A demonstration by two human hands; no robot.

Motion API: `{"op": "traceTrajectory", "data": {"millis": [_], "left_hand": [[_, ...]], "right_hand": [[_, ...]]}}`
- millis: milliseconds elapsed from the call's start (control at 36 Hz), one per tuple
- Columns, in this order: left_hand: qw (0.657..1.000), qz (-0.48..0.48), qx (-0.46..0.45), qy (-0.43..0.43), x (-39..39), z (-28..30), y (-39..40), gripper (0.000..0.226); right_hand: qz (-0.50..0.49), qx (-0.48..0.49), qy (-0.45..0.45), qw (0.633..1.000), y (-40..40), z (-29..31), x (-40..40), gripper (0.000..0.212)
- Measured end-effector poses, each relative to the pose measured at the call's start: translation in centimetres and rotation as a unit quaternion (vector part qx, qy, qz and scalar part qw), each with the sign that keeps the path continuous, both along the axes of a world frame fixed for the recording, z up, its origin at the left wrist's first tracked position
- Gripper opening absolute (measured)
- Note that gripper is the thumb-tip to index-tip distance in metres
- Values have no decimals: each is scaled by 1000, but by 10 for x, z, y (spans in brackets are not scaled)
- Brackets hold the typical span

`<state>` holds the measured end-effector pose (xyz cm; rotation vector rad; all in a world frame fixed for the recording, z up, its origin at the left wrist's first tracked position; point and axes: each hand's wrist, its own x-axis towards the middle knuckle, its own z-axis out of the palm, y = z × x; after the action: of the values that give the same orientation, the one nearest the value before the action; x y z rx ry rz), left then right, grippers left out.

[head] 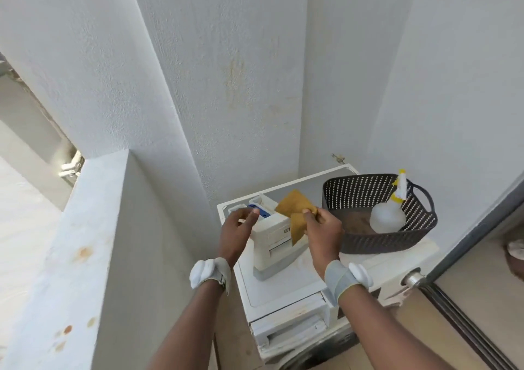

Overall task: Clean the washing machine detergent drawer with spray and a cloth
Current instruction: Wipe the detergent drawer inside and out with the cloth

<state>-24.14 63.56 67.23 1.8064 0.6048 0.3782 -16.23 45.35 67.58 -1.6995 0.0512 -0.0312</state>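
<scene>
A person stands over a white washing machine [283,282] tucked into a corner of pale walls, seen from a camera on their head. The detergent drawer [269,233] has been taken out and lies on the machine's top, its long body running from near to far, with its open compartments and a blue insert [262,212] at the far end. The left hand [237,228] reaches to the far left end of the drawer with fingers loosely curved; it seems to steady the drawer's edge, though it is hard to tell whether it truly grips it. The right hand [321,225] pinches a folded mustard-yellow cloth [295,209] between thumb and fingers, holding it just above the drawer's right side, beside the open compartments. To the right on the machine's top sits a dark perforated basket [365,243], and inside it a clear spray bottle [390,215] with a yellow and white nozzle leans against the far right wall. Both wrists wear white bands. The spray bottle is out of hand, so the step under way looks like wiping: the cloth is poised to go into the compartments. The next move likely calls for holding the drawer firm with the left hand while pushing the cloth down into the corners around the blue insert. Whether the drawer is already sprayed cannot be told.
</scene>
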Motion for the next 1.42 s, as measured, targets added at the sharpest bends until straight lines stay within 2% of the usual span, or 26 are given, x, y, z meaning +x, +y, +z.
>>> {"op": "traceTrajectory", "data": {"millis": [56, 139, 194, 278, 333, 417, 528, 611, 639, 722, 778, 833, 889, 1000, 1139, 1278, 1417], "left_hand": [[990, -77, 89, 80, 28, 10, -4, 36], [941, -174, 203, 206, 54, 11, -10, 48], [921, -190, 224, 255, 72, 8, -18, 45], [931, -149, 188, 276, 81, 5, -19, 33], [950, -107, 121, 269, 77, 3, -18, 27], [967, -32, 43, 248, 72, 1, -19, 32], [975, 33, -28, 219, 67, 3, -21, 56], [973, 71, -96, 198, 60, 3, -32, 35], [972, 92, -93, 195, 61, 0, -35, 36], [972, 121, -38, 200, 57, -21, -33, 72], [973, 114, -64, 188, 59, -46, -25, 83], [971, 118, -104, 179, 55, -34, -37, 79], [972, 120, -104, 172, 60, -25, -47, 67], [983, 93, -17, 157, 56, -18, -50, 53], [983, 46, 110, 138, 48, -29, -48, 77], [985, 92, 48, 139, 53, -37, -43, 61], [983, 95, 44, 153, 54, -38, -45, 57]], "right_hand": [[-16, 70, 62, 996, -9, 1, 8, 5], [-20, 104, 118, 987, -10, 3, 9, 8], [-19, 100, 123, 987, -16, 3, 17, 9], [1, 27, 98, 995, -18, 9, 18, 12], [18, -13, 62, 998, -17, 12, 14, 15], [40, -68, 21, 997, -18, 14, 11, 22], [112, -138, 12, 984, -13, 5, 3, 30], [170, -161, -2, 972, -8, -5, -12, 36], [192, -159, -4, 968, -6, -10, -15, 37], [248, -159, -44, 955, 0, -24, -31, 43], [267, -174, -72, 945, 3, -30, -34, 41], [288, -194, -77, 934, 0, -27, -41, 54], [325, -193, -47, 925, -2, -29, -39, 66], [370, -187, -1, 910, 6, -28, -30, 68], [404, -167, 74, 896, 42, -29, 11, 71], [440, -148, 106, 880, 68, -30, 62, 67], [454, -155, 108, 871, 63, -37, 68, 67]]}}
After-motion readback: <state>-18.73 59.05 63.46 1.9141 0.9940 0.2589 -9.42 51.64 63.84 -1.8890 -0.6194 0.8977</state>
